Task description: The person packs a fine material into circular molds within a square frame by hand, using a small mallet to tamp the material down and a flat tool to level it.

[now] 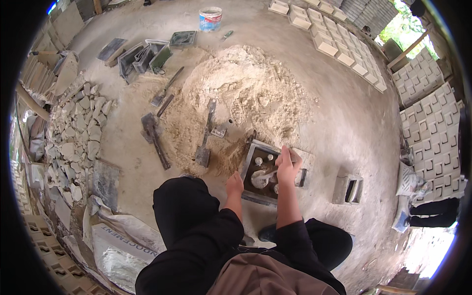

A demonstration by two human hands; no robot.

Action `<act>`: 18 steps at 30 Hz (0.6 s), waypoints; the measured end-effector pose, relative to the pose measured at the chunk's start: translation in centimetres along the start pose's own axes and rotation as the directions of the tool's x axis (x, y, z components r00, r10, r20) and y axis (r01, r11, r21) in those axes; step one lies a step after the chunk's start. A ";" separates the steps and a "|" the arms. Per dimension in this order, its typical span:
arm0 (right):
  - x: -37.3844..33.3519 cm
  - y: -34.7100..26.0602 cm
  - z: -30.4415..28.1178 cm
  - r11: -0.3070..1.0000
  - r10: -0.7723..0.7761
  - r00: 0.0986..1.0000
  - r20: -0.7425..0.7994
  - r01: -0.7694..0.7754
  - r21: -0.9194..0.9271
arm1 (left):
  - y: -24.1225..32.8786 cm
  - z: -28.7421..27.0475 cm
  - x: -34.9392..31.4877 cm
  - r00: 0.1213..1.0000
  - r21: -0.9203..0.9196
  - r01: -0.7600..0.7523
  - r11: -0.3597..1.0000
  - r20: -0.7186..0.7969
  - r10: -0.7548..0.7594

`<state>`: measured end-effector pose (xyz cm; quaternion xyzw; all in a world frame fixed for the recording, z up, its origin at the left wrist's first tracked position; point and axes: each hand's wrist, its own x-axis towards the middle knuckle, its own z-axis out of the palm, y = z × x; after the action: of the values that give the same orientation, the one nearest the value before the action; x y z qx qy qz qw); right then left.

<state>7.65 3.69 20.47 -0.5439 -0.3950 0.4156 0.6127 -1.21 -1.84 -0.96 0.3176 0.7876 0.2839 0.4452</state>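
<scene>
Low in front of me, a rectangular mould (259, 197) with raised metal sides holds a dark base with pale round knobs. My right hand (288, 166) is over its right side, fingers closed round the handle of a small scoop. The scoop's round bowl (259, 179), coated or filled with pale powder, is low inside the mould. Beside the mould's left edge is my left hand (235, 183), its fingers curled in; what they hold, if anything, is hidden. A pale flat board (306, 160) sits against the mould's right side.
Beyond the mould rises a heap of pale powder (246, 81). A trowel (204, 147) and other tools lie left of it. Broken pieces (78, 132) cover the left floor. A hollow block (348, 189) stands right; a bucket (210, 19) and rows of blocks (339, 46) are farther back.
</scene>
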 end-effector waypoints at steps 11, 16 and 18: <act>-0.9 -0.6 -2.3 0.997 0.043 0.995 0.091 -0.037 -0.061 | -0.3 0.6 -0.5 0.973 0.055 0.023 0.998 -0.231 -0.009; -1.0 0.6 -3.2 0.995 0.056 0.998 -0.032 -0.059 -0.086 | 0.4 0.4 -0.7 0.982 0.071 0.037 0.997 -0.188 -0.023; -0.8 0.8 -3.5 0.997 0.040 0.997 -0.065 -0.044 -0.069 | 0.5 0.5 -0.9 0.985 0.072 0.027 0.997 -0.170 -0.014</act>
<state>10.62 1.77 19.28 -0.5864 -0.3781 0.3967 0.5965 -0.30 -2.08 -0.34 0.3004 0.8357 0.2760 0.3677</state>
